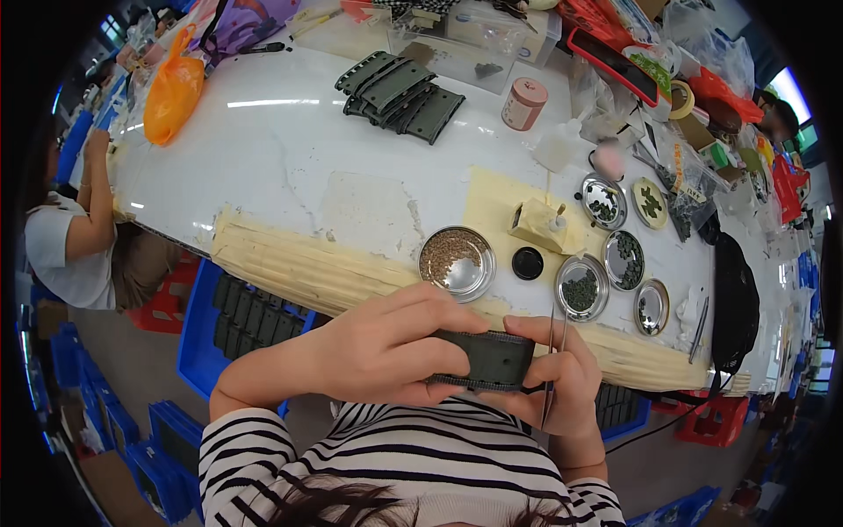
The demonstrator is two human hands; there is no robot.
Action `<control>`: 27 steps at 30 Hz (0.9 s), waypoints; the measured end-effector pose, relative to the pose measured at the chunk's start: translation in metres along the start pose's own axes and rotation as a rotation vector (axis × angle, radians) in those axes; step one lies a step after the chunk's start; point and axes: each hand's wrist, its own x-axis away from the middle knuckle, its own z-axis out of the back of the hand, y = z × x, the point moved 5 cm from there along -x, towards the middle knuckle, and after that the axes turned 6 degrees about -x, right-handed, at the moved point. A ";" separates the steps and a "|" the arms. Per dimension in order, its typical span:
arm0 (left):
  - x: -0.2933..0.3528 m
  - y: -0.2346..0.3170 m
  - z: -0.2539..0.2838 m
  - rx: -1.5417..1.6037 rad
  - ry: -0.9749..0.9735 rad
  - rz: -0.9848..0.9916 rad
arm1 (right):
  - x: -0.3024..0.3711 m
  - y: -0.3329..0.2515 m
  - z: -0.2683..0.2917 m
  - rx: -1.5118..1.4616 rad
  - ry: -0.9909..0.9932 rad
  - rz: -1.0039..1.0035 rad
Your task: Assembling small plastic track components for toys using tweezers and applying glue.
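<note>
A dark green ribbed plastic part (493,358), shaped like a flat curved panel, is held up in front of my striped shirt. My left hand (378,347) is closed round its left end. The fingers of my right hand (569,379) pinch its right end. Thin metal tweezers (551,400) stay tucked in that same right hand, their tips pointing away from me. Beyond my hands, at the table edge, are a round metal dish (470,279) with small copper-coloured pieces and another dish (581,290) with tiny dark green pieces.
More small dishes (623,261) stand to the right, near a yellow-wrapped block (546,227) and a black round lid (528,263). Similar green parts (399,92) lie stacked farther back, beside a pink jar (524,104). Blue crates (200,338) sit below the table; a person (75,233) sits left.
</note>
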 end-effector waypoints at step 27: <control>0.004 -0.041 -0.072 1.398 0.563 0.873 | 0.022 0.077 0.071 0.104 0.358 -0.390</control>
